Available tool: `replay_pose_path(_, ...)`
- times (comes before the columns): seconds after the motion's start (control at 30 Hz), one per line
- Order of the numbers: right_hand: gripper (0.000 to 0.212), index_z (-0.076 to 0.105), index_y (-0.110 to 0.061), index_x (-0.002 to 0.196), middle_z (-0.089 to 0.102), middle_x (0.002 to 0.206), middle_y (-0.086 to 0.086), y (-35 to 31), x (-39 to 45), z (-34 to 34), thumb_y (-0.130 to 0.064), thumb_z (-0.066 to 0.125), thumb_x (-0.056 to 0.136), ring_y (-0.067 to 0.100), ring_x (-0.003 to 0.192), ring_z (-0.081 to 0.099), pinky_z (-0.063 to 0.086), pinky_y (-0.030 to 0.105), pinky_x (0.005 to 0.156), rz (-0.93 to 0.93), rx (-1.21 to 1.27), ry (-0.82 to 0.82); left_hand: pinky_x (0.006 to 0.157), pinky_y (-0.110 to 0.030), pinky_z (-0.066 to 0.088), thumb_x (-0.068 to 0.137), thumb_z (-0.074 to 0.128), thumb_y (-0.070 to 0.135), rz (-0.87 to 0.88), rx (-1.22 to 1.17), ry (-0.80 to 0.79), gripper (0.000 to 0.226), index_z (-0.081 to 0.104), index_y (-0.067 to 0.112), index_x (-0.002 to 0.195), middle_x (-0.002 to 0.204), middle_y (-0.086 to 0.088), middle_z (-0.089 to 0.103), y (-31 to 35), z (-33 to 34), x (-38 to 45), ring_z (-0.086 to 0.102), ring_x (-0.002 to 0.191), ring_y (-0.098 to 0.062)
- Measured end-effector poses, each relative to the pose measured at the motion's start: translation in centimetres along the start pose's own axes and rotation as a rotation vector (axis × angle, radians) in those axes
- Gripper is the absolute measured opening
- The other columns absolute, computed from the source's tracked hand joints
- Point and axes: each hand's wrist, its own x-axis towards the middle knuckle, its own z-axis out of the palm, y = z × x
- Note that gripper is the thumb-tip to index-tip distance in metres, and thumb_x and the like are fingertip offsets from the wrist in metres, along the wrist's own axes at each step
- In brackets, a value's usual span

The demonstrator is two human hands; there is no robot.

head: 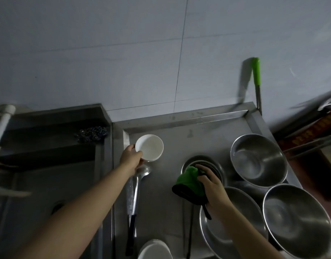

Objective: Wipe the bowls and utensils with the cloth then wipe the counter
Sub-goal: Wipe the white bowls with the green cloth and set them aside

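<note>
My left hand (130, 157) grips the near rim of a small white bowl (150, 147) at the back left of the steel counter (166, 199). My right hand (212, 186) holds a bunched green and black cloth (190, 184) over a stack of small steel bowls (217, 165). A steel ladle with a black handle (135, 193) lies on the counter just below my left hand. Several larger steel bowls stand to the right: one at the back (258, 159), one at the front right (299, 219), and one partly under my right forearm (241, 227).
A second white bowl (154, 249) sits at the counter's front edge. The sink (48, 184) lies to the left, with a dark steel scourer (91, 134) on its ledge. A green-handled utensil (256, 75) leans on the tiled wall. A rack (314, 135) stands far right.
</note>
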Motion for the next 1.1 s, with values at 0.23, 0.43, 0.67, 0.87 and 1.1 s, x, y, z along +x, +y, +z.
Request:
replay_pose_path(0.23, 0.025, 0.064, -0.010, 0.120, 0.069, 0.110, 0.024, -1.9, -3.2, -4.0, -0.008, 0.052, 0.098, 0.038, 0.098, 0.067, 0.058, 0.044, 0.078, 0.059, 0.253, -0.031, 0.067, -0.045, 0.061, 0.089, 0.048, 0.003, -0.051, -0.224, -0.134, 0.039, 0.057, 0.015, 0.125, 0.120, -0.018, 0.058, 1.1, 1.6, -11.7, 0.062, 0.101, -0.036)
replay_pose_path(0.43, 0.049, 0.051, -0.017, 0.127, 0.066, 0.116, 0.015, -3.2, -6.2, -10.1, -0.001, 0.074, 0.086, 0.035, 0.103, 0.069, 0.058, 0.054, 0.089, -0.132, -0.155, -0.076, 0.065, -0.041, 0.059, 0.092, 0.052, 0.005, -0.005, -0.263, -0.121, 0.033, 0.059, 0.021, 0.120, 0.117, -0.013, 0.057, -0.6, 4.2, -20.9, 0.061, 0.101, -0.032)
replay_pose_path(0.67, 0.015, 0.065, -0.024, 0.103, 0.071, 0.093, -0.002, -4.5, -9.0, -14.7, -0.011, 0.059, 0.096, 0.022, 0.093, 0.069, 0.056, 0.030, 0.078, -0.362, -0.659, -0.111, 0.073, -0.047, 0.063, 0.092, 0.056, 0.004, 0.034, -0.224, -0.104, 0.033, 0.061, 0.022, 0.120, 0.112, -0.011, 0.062, -4.0, 8.1, -28.8, 0.064, 0.097, -0.031)
replay_pose_path(0.87, 0.037, 0.063, -0.026, 0.127, 0.068, 0.118, -0.010, -4.7, -11.8, -16.4, -0.017, 0.069, 0.092, 0.008, 0.106, 0.065, 0.050, 0.017, 0.087, -0.776, -0.896, -0.149, 0.077, -0.053, 0.061, 0.095, 0.059, 0.008, -0.005, -0.258, -0.200, 0.034, 0.058, 0.023, 0.126, 0.124, -0.013, 0.061, -5.7, 10.1, -31.5, 0.065, 0.106, -0.036)
replay_pose_path(1.1, 0.071, 0.037, -0.023, 0.154, 0.037, 0.159, -0.004, 0.5, -13.0, -14.2, -0.061, 0.031, 0.094, 0.012, 0.150, 0.021, 0.010, 0.043, 0.124, -1.049, -1.638, -0.409, 0.069, -0.037, 0.059, 0.097, 0.062, 0.021, 0.160, -0.209, -0.268, 0.028, 0.065, 0.027, 0.123, 0.096, -0.010, 0.073, -5.9, 8.8, -32.3, 0.067, 0.071, -0.017)
